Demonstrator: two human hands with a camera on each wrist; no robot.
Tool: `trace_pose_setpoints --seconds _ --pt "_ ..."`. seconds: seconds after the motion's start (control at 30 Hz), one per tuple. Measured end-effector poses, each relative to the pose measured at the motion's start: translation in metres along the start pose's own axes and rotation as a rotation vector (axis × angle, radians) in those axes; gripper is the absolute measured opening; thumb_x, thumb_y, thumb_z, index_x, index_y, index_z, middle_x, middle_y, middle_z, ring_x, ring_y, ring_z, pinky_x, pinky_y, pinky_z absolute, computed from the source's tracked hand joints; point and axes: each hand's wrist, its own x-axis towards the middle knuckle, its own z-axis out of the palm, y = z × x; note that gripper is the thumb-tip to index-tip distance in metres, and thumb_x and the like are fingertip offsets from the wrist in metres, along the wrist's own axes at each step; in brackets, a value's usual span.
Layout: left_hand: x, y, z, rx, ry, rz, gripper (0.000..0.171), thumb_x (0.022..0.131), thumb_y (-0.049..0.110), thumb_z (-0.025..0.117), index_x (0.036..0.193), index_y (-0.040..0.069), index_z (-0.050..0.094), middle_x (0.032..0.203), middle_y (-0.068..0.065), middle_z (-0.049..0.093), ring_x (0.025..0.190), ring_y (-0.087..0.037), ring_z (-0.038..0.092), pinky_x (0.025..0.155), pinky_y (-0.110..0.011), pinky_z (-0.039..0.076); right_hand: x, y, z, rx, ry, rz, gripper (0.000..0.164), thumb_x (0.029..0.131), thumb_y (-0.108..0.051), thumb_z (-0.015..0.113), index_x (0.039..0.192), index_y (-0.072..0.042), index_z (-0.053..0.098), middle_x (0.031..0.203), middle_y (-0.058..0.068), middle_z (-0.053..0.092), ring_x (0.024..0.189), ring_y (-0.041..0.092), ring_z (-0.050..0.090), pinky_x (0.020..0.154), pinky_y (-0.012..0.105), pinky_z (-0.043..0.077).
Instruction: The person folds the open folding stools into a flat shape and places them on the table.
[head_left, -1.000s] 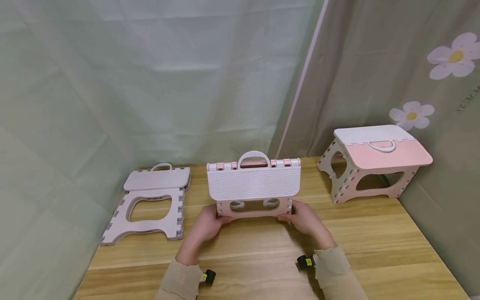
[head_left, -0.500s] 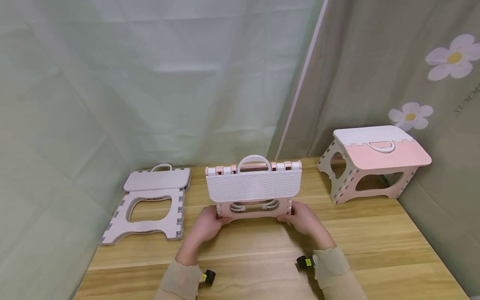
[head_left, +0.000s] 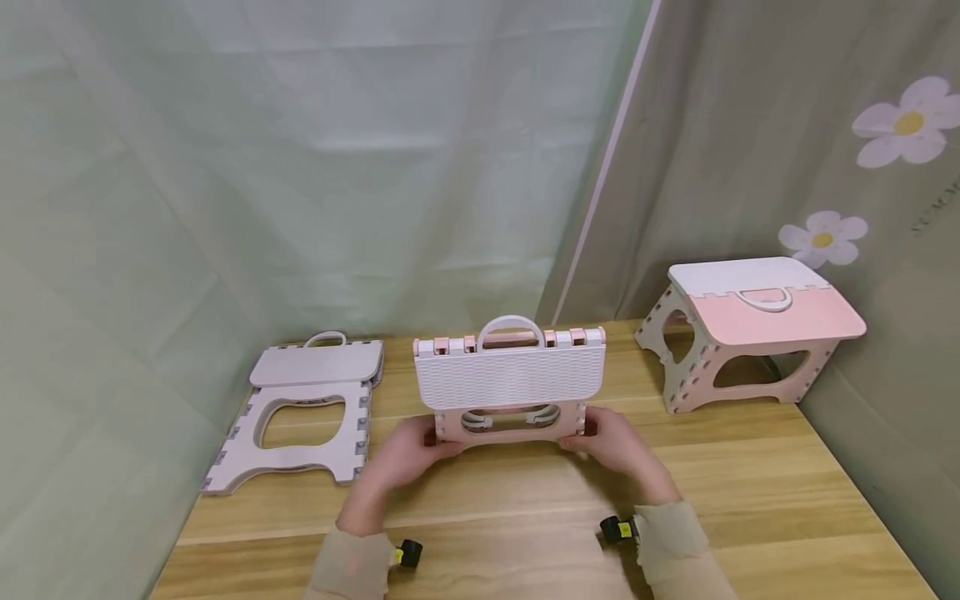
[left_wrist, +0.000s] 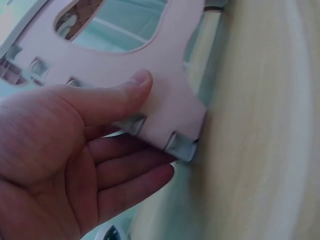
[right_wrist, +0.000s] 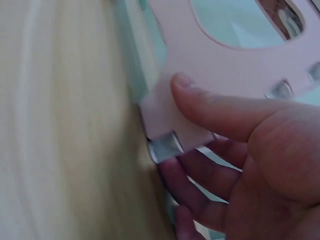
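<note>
A pink and white folding stool (head_left: 510,377) stands partly folded at the middle of the table in the head view. Its white woven-textured panel faces me below a looped handle (head_left: 512,320), and a pink leg panel (head_left: 506,433) shows underneath. My left hand (head_left: 411,450) grips the left lower side of the leg panel; in the left wrist view the thumb presses its front while the fingers reach behind the edge. On the opposite side my right hand (head_left: 609,440) pinches the right lower corner the same way. Fingertips behind the panel are partly hidden.
A folded white stool (head_left: 300,446) lies flat at the left. Unfolded, another pink and white stool (head_left: 776,317) stands at the right back corner. Curtains (head_left: 420,167) hang behind the wooden table (head_left: 502,517) and along both sides.
The stool's handle and top have tipped slightly down, and inner leg parts show more through the cutout. Both wrists have spread slightly outward with the grip kept. The head view has shifted a little.
</note>
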Motion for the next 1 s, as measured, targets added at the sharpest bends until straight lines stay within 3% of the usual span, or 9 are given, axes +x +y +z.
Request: trace_pose_setpoints --seconds 0.13,0.23,0.33,0.43,0.53,0.73,1.0 --pt "-0.003 -0.002 -0.012 -0.077 -0.056 -0.017 0.037 0.096 0.032 0.084 0.123 0.008 0.074 0.114 -0.001 0.076 0.104 -0.018 0.072 0.091 -0.039 0.058 -0.005 0.003 -0.011 0.113 -0.034 0.021 0.041 0.088 -0.020 0.091 0.116 -0.002 0.067 0.104 0.006 0.071 0.095 0.021 0.064 0.084 0.037 0.052" --pt "-0.007 -0.003 -0.020 -0.102 -0.062 -0.075 0.044 0.093 0.029 0.086 0.124 0.004 0.069 0.119 -0.006 0.073 0.111 -0.026 0.072 0.096 -0.044 0.057 -0.006 0.006 -0.018 0.149 -0.032 0.028 0.047 0.086 -0.013 0.092 0.116 0.003 0.060 0.107 0.014 0.070 0.098 0.026 0.065 0.084 0.037 0.053" --pt "-0.008 -0.003 -0.024 -0.132 -0.035 -0.120 0.059 0.091 0.025 0.089 0.135 0.000 0.059 0.132 -0.016 0.066 0.122 -0.037 0.069 0.102 -0.052 0.055 -0.005 0.009 -0.022 0.154 -0.021 0.033 0.065 0.085 -0.014 0.093 0.134 0.004 0.054 0.120 0.020 0.069 0.105 0.032 0.067 0.089 0.041 0.055" --pt "-0.007 -0.003 -0.024 -0.124 -0.009 -0.120 0.078 0.089 0.028 0.091 0.150 0.005 0.049 0.148 -0.020 0.057 0.132 -0.044 0.061 0.107 -0.056 0.050 -0.004 0.010 -0.023 0.160 -0.026 0.013 0.085 0.086 -0.017 0.093 0.153 0.000 0.045 0.133 0.025 0.065 0.115 0.039 0.067 0.096 0.048 0.056" --pt "-0.005 -0.003 -0.020 -0.089 0.003 -0.087 0.089 0.089 0.036 0.091 0.159 0.009 0.043 0.154 -0.020 0.054 0.136 -0.046 0.057 0.108 -0.057 0.049 -0.003 0.009 -0.022 0.180 -0.033 -0.035 0.085 0.088 -0.016 0.091 0.158 -0.003 0.044 0.139 0.027 0.062 0.122 0.043 0.066 0.102 0.055 0.053" --pt "-0.003 -0.001 -0.015 -0.089 0.023 -0.044 0.075 0.092 0.034 0.088 0.152 0.006 0.051 0.149 -0.018 0.060 0.135 -0.043 0.059 0.109 -0.057 0.048 -0.003 0.005 -0.017 0.166 -0.044 -0.110 0.063 0.094 -0.016 0.086 0.147 0.001 0.056 0.136 0.023 0.066 0.119 0.039 0.069 0.101 0.056 0.054" --pt "-0.001 0.001 -0.014 -0.085 0.042 -0.029 0.052 0.096 0.025 0.084 0.140 0.006 0.064 0.133 -0.013 0.071 0.125 -0.038 0.067 0.104 -0.055 0.053 -0.003 0.002 -0.015 0.127 -0.012 -0.068 0.057 0.093 -0.018 0.086 0.141 0.000 0.061 0.130 0.018 0.070 0.115 0.035 0.071 0.097 0.050 0.056"
